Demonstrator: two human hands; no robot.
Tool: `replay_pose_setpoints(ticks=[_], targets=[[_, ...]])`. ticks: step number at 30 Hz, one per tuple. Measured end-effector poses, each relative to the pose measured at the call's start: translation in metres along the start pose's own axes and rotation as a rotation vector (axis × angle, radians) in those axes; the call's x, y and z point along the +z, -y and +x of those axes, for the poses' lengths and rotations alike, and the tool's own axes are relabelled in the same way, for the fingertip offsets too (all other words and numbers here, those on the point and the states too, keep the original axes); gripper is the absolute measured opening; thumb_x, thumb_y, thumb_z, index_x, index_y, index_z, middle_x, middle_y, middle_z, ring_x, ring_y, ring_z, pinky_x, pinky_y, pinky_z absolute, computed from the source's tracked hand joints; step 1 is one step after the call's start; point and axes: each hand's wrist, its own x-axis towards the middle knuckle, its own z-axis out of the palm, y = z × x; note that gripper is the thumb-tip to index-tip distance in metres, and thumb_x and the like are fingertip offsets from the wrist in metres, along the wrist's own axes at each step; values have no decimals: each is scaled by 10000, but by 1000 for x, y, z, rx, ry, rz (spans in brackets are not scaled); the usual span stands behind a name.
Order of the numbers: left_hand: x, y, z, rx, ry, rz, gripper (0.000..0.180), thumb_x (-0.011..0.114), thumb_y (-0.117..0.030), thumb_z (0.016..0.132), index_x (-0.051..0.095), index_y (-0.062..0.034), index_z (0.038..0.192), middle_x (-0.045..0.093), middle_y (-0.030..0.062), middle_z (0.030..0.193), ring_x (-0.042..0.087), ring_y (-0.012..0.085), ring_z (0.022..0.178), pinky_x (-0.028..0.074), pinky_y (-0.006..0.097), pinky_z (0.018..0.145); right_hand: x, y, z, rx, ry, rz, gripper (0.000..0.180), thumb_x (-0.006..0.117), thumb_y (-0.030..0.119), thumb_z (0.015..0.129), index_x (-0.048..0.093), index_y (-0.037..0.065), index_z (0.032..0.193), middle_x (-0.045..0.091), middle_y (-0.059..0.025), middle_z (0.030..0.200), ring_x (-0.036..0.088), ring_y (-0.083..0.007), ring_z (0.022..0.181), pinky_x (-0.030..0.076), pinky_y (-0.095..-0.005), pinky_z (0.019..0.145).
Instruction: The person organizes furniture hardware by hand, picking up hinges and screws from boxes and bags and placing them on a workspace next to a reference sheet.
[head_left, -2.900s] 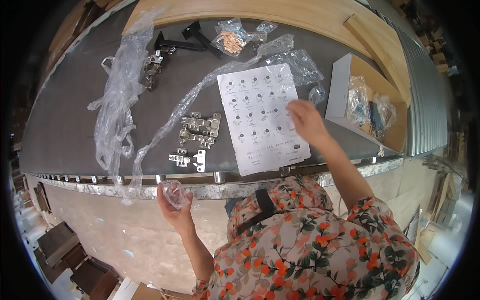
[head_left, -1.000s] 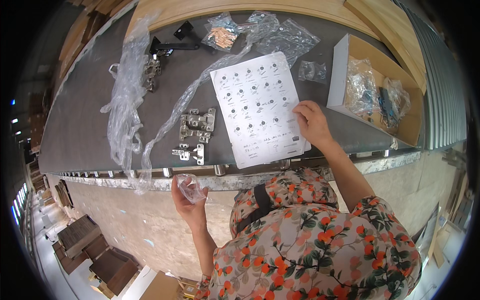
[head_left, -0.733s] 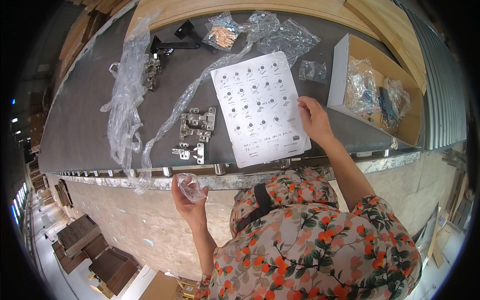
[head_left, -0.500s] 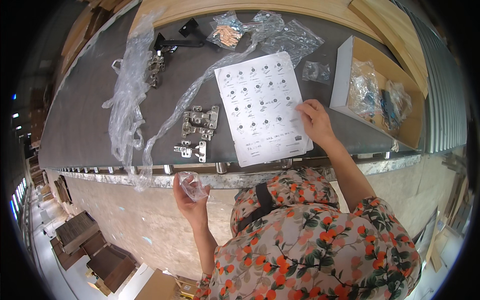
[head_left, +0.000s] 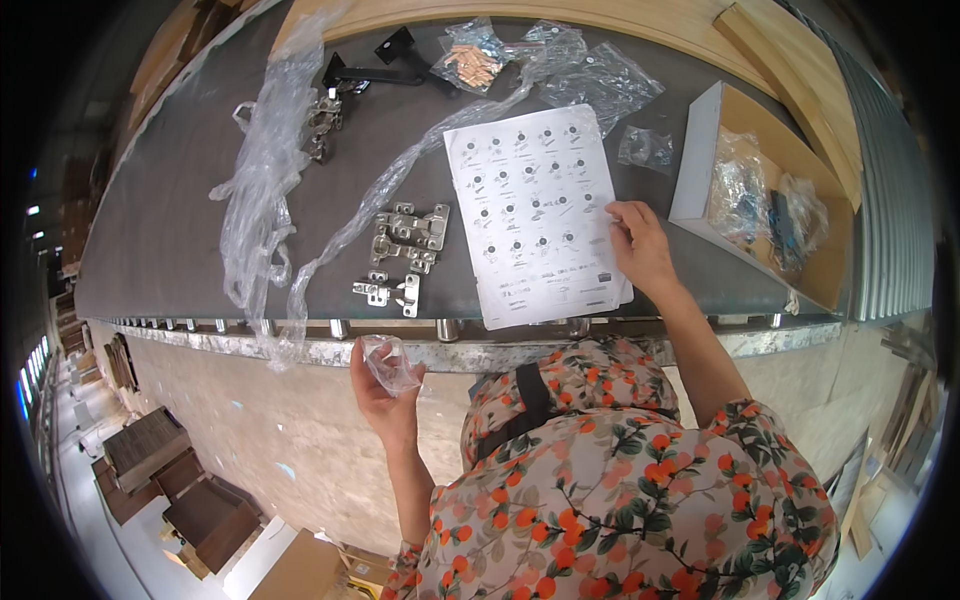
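Observation:
My left hand (head_left: 385, 405) is in front of the table's near edge, fingers curled round a small clear plastic bag (head_left: 393, 366). A printed parts sheet (head_left: 532, 250), white with rows of small pictures, lies flat on the dark table. At its right edge, my right hand (head_left: 643, 247) has its thumb and fingers bent together on the paper. Left of the sheet lie several metal cabinet hinges (head_left: 410, 240), grouped close together. Whether the bag has anything in it, I cannot make out.
Crumpled plastic wrap (head_left: 262, 190) stretches along the left side. Farther back are black brackets (head_left: 385, 72), a bag of wooden dowels (head_left: 472, 66) and other clear bags (head_left: 600, 82). An open cardboard box (head_left: 700, 165) with bagged parts stands at right, by wooden boards (head_left: 790, 95).
The whole view has shifted slightly, so the table's things appear a little farther right. Both hands keep nearly the same pose, on the bag and the sheet.

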Motion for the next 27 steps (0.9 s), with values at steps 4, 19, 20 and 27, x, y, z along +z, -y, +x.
replay_pose_setpoints(ticks=[4,19,20,27], targets=[[-1,5,1,15,0,9,854,725,106,650,322,-64,1384,522,93,1159,500,136,947,495,272,777,-4,-4,1,-77,38,-99,170,573,-9,785,623,79,921,567,-101,955,573,-287,865,477,-354,721],[-5,11,3,60,16,13,858,756,59,661,314,-70,1386,530,91,1145,515,136,928,493,274,775,-3,0,0,-120,35,-112,242,558,-18,794,626,72,1008,552,-114,957,568,-242,759,470,-315,662],[-5,11,3,62,17,15,858,755,59,662,314,-72,1386,531,92,1144,516,136,927,494,275,775,-3,-3,0,-157,46,-137,246,559,-17,794,626,71,1014,551,-117,958,568,-243,761,470,-315,662],[-5,12,2,70,11,7,855,758,52,661,319,-73,1384,532,93,1137,519,136,918,494,275,774,-3,-2,1,-122,68,-128,296,561,-11,794,604,80,1073,548,-123,969,561,-250,756,468,-325,660]])
